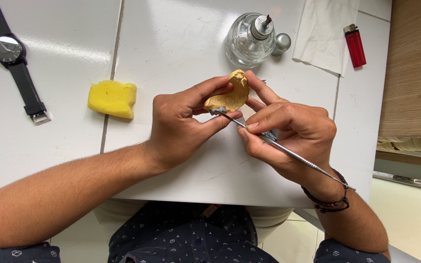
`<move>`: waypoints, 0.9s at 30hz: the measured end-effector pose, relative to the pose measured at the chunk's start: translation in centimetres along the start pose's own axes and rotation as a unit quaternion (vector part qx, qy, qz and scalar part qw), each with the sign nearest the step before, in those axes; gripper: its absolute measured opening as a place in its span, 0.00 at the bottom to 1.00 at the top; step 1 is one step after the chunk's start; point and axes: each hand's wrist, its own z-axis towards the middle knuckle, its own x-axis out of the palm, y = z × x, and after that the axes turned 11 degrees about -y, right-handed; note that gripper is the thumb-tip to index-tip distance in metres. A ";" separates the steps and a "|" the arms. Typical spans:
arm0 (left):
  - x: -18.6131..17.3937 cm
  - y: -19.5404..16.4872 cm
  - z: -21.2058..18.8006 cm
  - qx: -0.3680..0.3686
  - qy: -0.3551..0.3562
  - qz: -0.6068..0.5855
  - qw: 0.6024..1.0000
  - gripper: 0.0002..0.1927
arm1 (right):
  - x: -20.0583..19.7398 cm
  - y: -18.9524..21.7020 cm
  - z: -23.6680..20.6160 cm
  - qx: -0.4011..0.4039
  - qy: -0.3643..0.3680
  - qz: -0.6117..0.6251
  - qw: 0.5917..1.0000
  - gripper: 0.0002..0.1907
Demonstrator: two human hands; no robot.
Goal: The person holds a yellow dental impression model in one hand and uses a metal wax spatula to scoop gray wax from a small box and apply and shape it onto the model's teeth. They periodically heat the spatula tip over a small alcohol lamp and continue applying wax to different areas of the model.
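The person sits at a glossy white table (181, 44) whose top is split by thin seams. Above its near edge, the left hand (181, 124) pinches a yellow plaster dental cast (230, 95) between thumb and fingers, holding it up off the surface. The right hand (293, 131) closes around a slim metal carving instrument (288, 152) like a pen, its tip resting against the lower edge of the cast, with one finger also steadying the cast's top.

On the table beyond the hands stands a clear glass spirit burner (248, 39) with a wick, its small metal cap (282, 44) just beside it. A white paper tissue (325, 31) lies to the right of that, and a red lighter (354, 45) rests at its edge. A yellow sponge (113, 98) sits to the left of the hands, and further left a black wristwatch (13, 56) lies flat. A wooden panel (415, 68) rises at the table's right side.
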 end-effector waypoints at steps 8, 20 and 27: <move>0.0 0.0 -0.1 -0.002 -0.001 -0.007 1.000 0.27 | -0.1 0.0 -0.1 0.005 -0.002 0.006 1.000 0.07; 0.0 0.0 -0.1 0.002 -0.003 0.003 1.000 0.28 | -0.2 -0.1 -0.1 0.006 0.001 0.008 1.000 0.07; 0.0 -0.1 -0.1 -0.002 0.002 0.001 1.000 0.27 | -0.5 0.0 -0.2 0.005 -0.003 0.025 1.000 0.07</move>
